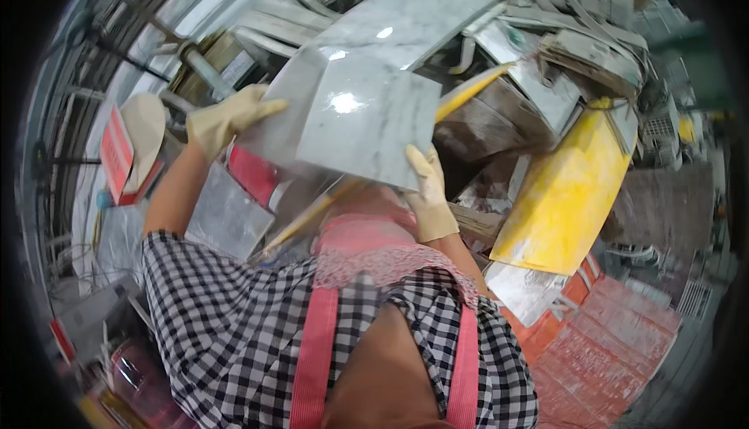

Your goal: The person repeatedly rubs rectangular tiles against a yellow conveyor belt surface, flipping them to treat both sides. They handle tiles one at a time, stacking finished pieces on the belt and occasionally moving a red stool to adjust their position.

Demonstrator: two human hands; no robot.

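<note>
Both my hands wear pale cream gloves. A glossy white-grey veined marble tile (367,129) is in front of me. My right hand (431,195) grips its lower right corner, thumb on top. Along its left side is a smooth grey tile (282,129), blurred by motion. My left hand (226,121) is closed on the outer edge of this grey tile, thumb laid over it. Whether the two tiles touch or are apart, I cannot tell. Beyond them a long marble slab (421,15) with a shiny surface stretches away; the near tile overlaps its near end.
A yellow curved panel (566,187) stands at the right, with a reddish dusty surface (608,343) below it. Yellow strips (476,92) run beneath the tiles. A red-and-white box (117,156) is at the left. Grey machine parts and cables lie at the far right.
</note>
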